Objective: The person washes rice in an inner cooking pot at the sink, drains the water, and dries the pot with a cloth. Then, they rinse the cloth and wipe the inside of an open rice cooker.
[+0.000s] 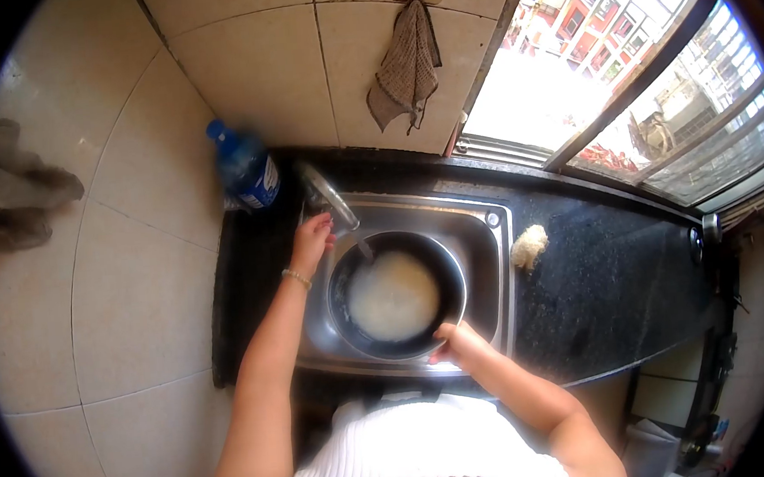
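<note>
A dark round pot [457,279] sits in the steel sink [484,231], with cloudy whitish water and pale grains, perhaps rice, in its bottom. Water runs from the metal faucet [333,198] into the pot's far left side. My left hand [313,236], a beaded bracelet on its wrist, has its fingers closed at the side of the faucet; the part under them is hidden. With fingers bent over the near right rim, my right hand [451,342] grips the pot.
Behind the faucet, a blue-capped bottle [249,170] stands in the corner. A pale scrubber [530,247] lies on the black counter [610,276] right of the sink. A brown cloth [407,68] hangs on the tiled wall, beside a barred window [618,71].
</note>
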Tool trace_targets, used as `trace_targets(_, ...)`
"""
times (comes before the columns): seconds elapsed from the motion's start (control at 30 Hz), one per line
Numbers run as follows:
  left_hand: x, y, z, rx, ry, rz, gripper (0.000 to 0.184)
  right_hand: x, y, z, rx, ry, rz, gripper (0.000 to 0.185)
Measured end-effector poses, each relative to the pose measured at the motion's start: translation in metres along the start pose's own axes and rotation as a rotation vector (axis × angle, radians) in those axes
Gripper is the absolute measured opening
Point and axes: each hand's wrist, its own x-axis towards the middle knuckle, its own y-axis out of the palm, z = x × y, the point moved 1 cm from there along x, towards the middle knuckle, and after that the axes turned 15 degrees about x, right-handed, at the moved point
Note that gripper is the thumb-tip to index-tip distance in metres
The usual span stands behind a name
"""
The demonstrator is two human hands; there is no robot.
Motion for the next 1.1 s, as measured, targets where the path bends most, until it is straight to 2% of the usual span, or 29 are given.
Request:
trace_targets(0.13, -0.004, 0.001, -0.022, 0.006, 0.017, -0.031, 0.028, -0.003, 0.003, -0.001, -0.013, -0.024, 0.007, 0.026)
trace_targets(0.23, 0.020, 0.002, -0.010, -0.211, 0.252, 0.016, 0.026, -0.003, 0.003, -0.003, -0.006, -0.061, 0.024, 0.030)
trace_targets(0.3, 0.031, 0.005, -0.030, -0.379, 0.076, 0.024, 0.026, -0.005, 0.004, -0.003, -0.002, -0.119, 0.029, 0.032)
trace_targets(0.4, 0.034, 0.011, -0.042, -0.463, -0.014, 0.013, 0.026, -0.006, 0.006, -0.002, -0.059, -0.140, -0.015, 0.036)
trace_targets(0.53, 0.018, 0.002, -0.056, -0.251, -0.068, -0.006, 0.030, -0.008, -0.008, 0.010, -0.109, -0.104, 0.014, 0.036)
trace_targets(0.63, -0.016, -0.023, -0.047, -0.141, -0.050, 0.000, 0.041, -0.012, -0.011, 0.021, -0.089, -0.164, -0.045, 0.036)
trace_targets(0.83, -0.101, -0.037, 0.000, -0.058, -0.199, 0.008, 0.031, -0.004, 0.016, 0.023, -0.097, -0.213, -0.003, 0.044)
trace_targets(0.9, -0.128, -0.028, 0.008, -0.194, -0.322, 0.022, 0.035, 0.002, 0.014, 0.017, -0.097, -0.199, 0.035, 0.041)
trace_targets(1.0, -0.163, -0.017, 0.000, -0.287, -0.467, 0.215, 0.037, 0.013, -0.007, 0.004, -0.041, -0.118, 0.075, 0.036)
trace_targets(1.1, -0.182, 0.001, -0.008, -0.322, -0.491, 0.274, 0.041, 0.011, -0.017, 0.000, -0.054, -0.153, 0.082, 0.033)
